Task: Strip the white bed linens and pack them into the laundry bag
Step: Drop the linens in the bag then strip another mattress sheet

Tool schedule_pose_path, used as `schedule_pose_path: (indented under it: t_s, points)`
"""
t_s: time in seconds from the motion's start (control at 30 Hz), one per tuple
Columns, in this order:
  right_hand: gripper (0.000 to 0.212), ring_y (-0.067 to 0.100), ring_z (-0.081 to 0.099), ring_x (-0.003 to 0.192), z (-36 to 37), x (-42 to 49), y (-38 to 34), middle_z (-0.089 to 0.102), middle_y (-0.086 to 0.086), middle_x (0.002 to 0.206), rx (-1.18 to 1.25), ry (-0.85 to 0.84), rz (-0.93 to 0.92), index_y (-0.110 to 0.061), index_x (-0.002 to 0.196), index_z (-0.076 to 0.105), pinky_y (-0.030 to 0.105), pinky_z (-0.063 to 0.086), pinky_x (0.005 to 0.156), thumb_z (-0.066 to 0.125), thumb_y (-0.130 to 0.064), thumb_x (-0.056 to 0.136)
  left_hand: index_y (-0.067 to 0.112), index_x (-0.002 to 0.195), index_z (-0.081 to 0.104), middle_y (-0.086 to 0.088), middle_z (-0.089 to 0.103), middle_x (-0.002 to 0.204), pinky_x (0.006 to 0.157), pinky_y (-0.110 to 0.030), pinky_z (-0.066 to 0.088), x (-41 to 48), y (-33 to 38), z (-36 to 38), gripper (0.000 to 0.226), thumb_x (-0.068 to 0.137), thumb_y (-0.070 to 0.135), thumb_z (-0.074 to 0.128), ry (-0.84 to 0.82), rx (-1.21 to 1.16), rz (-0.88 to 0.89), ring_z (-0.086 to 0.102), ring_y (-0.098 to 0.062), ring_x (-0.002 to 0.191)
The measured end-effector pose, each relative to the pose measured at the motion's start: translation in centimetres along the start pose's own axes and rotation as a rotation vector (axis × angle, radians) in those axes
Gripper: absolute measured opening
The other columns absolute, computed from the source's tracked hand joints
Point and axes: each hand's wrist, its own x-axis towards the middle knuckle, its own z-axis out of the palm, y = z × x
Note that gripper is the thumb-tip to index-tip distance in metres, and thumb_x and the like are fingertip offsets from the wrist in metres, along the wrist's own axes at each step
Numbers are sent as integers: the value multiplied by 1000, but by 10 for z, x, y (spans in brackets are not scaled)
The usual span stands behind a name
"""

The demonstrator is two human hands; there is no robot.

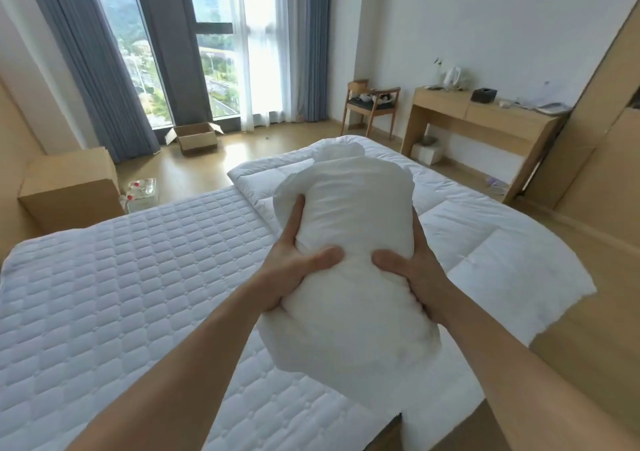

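The quilted mattress (121, 277) fills the left. Over it, the left hand (294, 270) grips a white bundle (349, 208), perhaps a pillow, held upright; the right hand (415, 274) clasps its other side. A white duvet (491, 239) lies on the bed's right half.

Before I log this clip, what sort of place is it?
Probably a hotel-style bedroom: a large quilted bed, a desk holding a kettle and phone, and tall curtained windows.

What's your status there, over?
Left hand and right hand grip the white linen bundle, held above the mattress. Duvet lies on its right side. No laundry bag in view.
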Motion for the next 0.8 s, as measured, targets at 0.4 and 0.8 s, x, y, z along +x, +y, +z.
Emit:
schedule_pose_path:
  t_s: [0.4,0.8]
  points:
    - [106,4,67,109,-271,-88,-101,62,-27,128,-71,319,-154,-64,142,33,23,59,75,95,-51,57,72,141,11,14,47,143,104,-38,48,64,143,267,118,48,68,84,-266,9,244,53,-9,122]
    - [104,-4,64,107,-458,-113,-110,57,-33,129,-195,558,-170,-63,143,31,13,56,72,91,-53,59,66,146,15,18,39,150,108,-45,44,157,175,465,127,40,77,85,-493,-38,306,49,-14,130]
